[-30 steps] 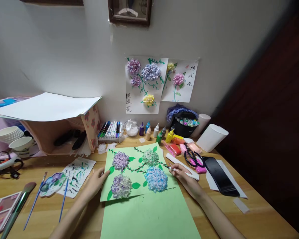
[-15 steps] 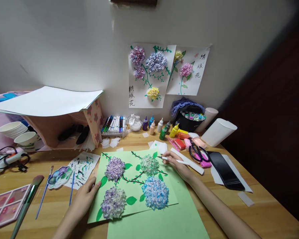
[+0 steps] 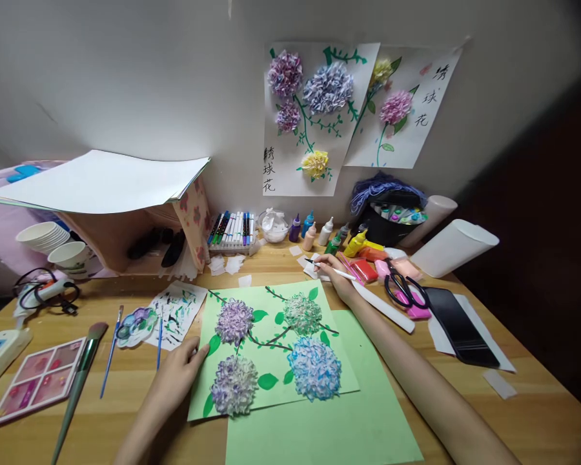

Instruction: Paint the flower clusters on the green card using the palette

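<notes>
My right hand (image 3: 336, 274) pinches a slim white pen (image 3: 343, 274) with a dark tip, held just beyond the top right of the green picture. The tip hovers over or touches small white paper scraps (image 3: 314, 268); I cannot tell which. On the light green sheet (image 3: 275, 297), several ruffled hydrangea heads stand out in purple, green-white and blue (image 3: 314, 368), joined by dark branches and green leaves (image 3: 268, 381). At its left edge, my left hand (image 3: 184, 361) grips the sheet, thumb on top. Under it lies a second green sheet (image 3: 319, 433).
Paint bottles (image 3: 355, 243), a marker tray (image 3: 232, 231) and a black container (image 3: 397, 216) line the wall. Scissors (image 3: 401, 287) and a phone (image 3: 459, 326) lie right. Brushes (image 3: 80, 381) and a paint-daubed paper (image 3: 179, 313) lie left. Two flower pictures (image 3: 300, 174) hang above.
My right hand has lifted the pen away from the green flower head, up past the sheet's top edge to the scraps. The camera view has shifted. My left hand keeps its place on the sheet.
</notes>
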### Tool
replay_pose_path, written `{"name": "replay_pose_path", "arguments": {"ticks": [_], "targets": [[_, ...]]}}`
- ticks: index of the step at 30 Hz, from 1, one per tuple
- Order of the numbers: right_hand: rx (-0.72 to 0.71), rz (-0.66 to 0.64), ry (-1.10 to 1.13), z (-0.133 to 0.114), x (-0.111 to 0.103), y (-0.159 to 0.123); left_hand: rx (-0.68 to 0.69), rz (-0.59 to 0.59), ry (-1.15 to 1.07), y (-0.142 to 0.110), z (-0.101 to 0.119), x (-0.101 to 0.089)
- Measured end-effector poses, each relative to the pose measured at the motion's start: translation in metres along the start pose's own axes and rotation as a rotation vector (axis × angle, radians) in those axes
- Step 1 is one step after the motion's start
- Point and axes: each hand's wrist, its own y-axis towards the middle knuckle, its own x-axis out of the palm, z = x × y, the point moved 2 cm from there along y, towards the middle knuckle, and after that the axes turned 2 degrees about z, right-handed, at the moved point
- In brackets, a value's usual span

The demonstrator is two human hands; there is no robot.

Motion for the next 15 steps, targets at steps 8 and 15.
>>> {"name": "replay_pose_path", "arguments": {"ticks": [8, 15], "targets": [[0.058, -0.236, -0.071, 0.001, 0.025, -0.021, -0.026, -0.048, 0.08, -0.003, 0.007, -0.006], [0.052, -0.158, -0.179, 0.004, 0.026, -0.025, 0.001, -0.051, 0.127, -0.004, 0.013, -0.01]]}}
